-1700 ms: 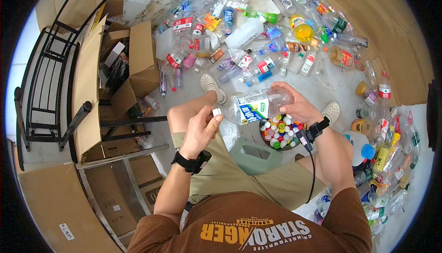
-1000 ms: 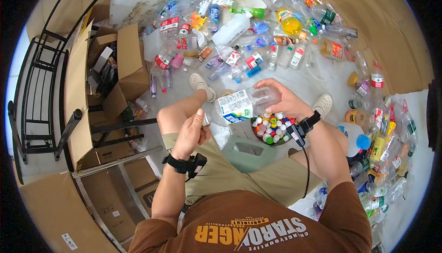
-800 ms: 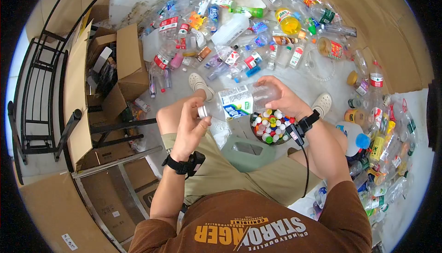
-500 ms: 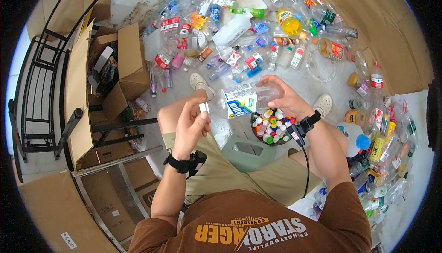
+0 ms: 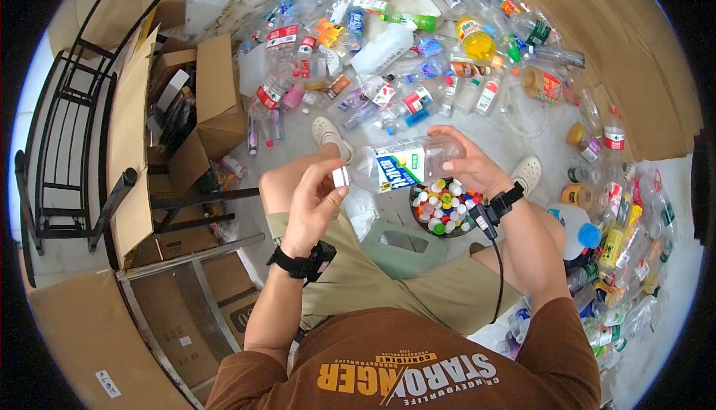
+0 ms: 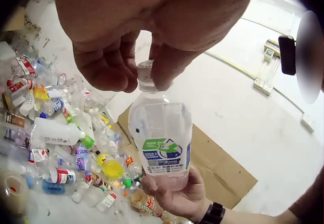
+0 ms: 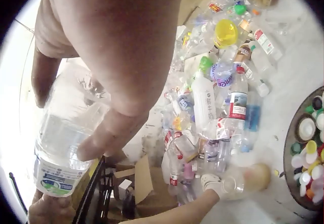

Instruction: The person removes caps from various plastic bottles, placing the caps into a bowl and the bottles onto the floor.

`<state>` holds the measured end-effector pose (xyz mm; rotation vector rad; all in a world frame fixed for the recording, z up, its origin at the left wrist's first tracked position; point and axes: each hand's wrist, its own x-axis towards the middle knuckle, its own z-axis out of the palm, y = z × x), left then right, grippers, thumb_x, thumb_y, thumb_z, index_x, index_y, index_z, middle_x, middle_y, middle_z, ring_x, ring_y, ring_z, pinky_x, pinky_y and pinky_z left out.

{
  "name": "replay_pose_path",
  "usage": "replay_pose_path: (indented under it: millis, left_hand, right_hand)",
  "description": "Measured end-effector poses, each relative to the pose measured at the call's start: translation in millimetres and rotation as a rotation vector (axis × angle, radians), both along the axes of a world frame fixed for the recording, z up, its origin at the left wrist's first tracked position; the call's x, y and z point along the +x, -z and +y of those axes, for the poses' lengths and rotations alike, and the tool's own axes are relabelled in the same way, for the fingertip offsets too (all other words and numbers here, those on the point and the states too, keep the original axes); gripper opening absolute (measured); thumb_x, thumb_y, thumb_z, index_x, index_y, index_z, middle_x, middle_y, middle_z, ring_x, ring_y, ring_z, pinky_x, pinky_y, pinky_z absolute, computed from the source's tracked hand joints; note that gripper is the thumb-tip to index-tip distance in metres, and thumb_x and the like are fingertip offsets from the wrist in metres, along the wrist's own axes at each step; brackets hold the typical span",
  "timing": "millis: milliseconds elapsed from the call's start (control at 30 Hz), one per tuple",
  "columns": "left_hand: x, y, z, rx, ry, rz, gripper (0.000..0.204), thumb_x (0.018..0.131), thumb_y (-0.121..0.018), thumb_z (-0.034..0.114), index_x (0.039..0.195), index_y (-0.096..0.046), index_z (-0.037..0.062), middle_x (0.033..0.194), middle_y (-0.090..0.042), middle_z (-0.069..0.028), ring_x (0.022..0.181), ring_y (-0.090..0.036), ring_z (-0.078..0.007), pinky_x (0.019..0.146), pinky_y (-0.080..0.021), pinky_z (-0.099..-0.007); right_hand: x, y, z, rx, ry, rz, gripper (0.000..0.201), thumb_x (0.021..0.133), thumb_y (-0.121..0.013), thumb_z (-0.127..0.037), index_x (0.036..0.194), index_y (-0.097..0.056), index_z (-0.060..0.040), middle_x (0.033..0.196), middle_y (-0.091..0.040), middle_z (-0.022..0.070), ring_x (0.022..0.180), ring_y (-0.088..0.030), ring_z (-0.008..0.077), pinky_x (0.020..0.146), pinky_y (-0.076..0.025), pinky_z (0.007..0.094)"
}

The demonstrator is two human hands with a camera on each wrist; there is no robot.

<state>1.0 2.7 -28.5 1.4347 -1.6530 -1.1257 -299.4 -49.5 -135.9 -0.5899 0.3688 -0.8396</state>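
Note:
A clear plastic bottle [image 5: 406, 164] with a white, blue and green label lies level between my hands, above the lap. My right hand [image 5: 477, 167] grips it round the base end. At the other end, the thumb and fingers of my left hand [image 5: 312, 205] pinch the white cap [image 5: 341, 177] at the neck. The left wrist view shows the fingertips on both sides of the cap, with the bottle [image 6: 159, 138] stretching away to the right hand [image 6: 182, 198]. In the right wrist view, the right fingers curl round the bottle [image 7: 71, 128].
Below the right hand stands a round bowl [image 5: 412, 216] of mixed bottle caps. A green jug [image 5: 388, 257] lies between the legs. Loose bottles [image 5: 380, 52] cover the floor ahead and to the right. Cardboard boxes [image 5: 216, 104] and a black metal frame [image 5: 74, 149] stand left.
The bottle has turned about its length, its label rolling to a barcode side and back to the blue-green side. The left fingers have twisted and re-gripped at the cap. The right hand keeps its grip.

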Motion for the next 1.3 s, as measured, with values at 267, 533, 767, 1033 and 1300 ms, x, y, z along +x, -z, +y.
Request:
replay_pose_path:
  millis: [267, 533, 767, 1033, 1300]
  left_hand:
    - [-8.2, -10.0, -2.4, 0.124, -0.206, -0.04, 0.035, 0.093, -0.058, 0.02, 0.121, -0.053, 0.0001, 0.102, -0.057, -0.0086, 0.086, -0.054, -0.0119, 0.072, -0.045, -0.025]
    - [-6.0, -3.4, -2.6, -0.116, -0.08, -0.007, 0.03, 0.09, -0.062, 0.013, 0.117, -0.055, 0.0017, 0.087, -0.058, -0.0029, 0.075, -0.052, -0.0108, 0.067, -0.043, -0.0245]
    - [-4.9, -13.7, -2.2, 0.123, -0.086, -0.197, 0.027, 0.083, -0.066, 0.004, 0.109, -0.057, 0.0004, 0.096, -0.059, -0.0101, 0.087, -0.056, -0.017, 0.076, -0.046, -0.0305]
    - [-13.3, -20.2, 1.2, -0.277, 0.046, -0.299, 0.03, 0.079, -0.068, 0.001, 0.107, -0.058, 0.0006, 0.096, -0.059, -0.0105, 0.081, -0.056, -0.0234, 0.073, -0.048, -0.0321]
    - [-6.5, -10.0, 2.0, -0.028, -0.062, -0.107, 0.03, 0.078, -0.069, 0.0, 0.106, -0.059, 0.0011, 0.095, -0.059, -0.0096, 0.081, -0.056, -0.0202, 0.072, -0.047, -0.0306]
  right_hand:
    - [3.6, 0.2, 1.1, 0.031, -0.004, 0.001, 0.068, 0.079, -0.071, -0.012, 0.138, -0.037, -0.0114, 0.124, -0.051, 0.0106, 0.115, -0.053, 0.024, 0.097, -0.047, 0.043]
    - [0.9, 0.5, 0.4, 0.051, -0.025, 0.011, 0.065, 0.082, -0.07, -0.015, 0.137, -0.037, -0.012, 0.124, -0.051, 0.0109, 0.11, -0.057, 0.023, 0.091, -0.051, 0.0411]
    - [1.6, 3.0, 1.7, -0.006, -0.05, 0.096, 0.064, 0.084, -0.067, -0.025, 0.138, -0.035, -0.0091, 0.127, -0.052, 0.0128, 0.107, -0.06, 0.0238, 0.084, -0.055, 0.0401]
    - [-5.3, 34.8, -2.0, 0.2, -0.227, -0.006, 0.058, 0.094, -0.055, -0.041, 0.14, -0.035, -0.0129, 0.127, -0.053, 0.0158, 0.096, -0.066, 0.0272, 0.076, -0.057, 0.0375]
    - [4.6, 3.8, 3.8, -0.031, -0.104, 0.148, 0.057, 0.09, -0.062, -0.036, 0.137, -0.042, -0.0116, 0.121, -0.057, 0.0096, 0.112, -0.056, 0.0211, 0.094, -0.048, 0.0401]
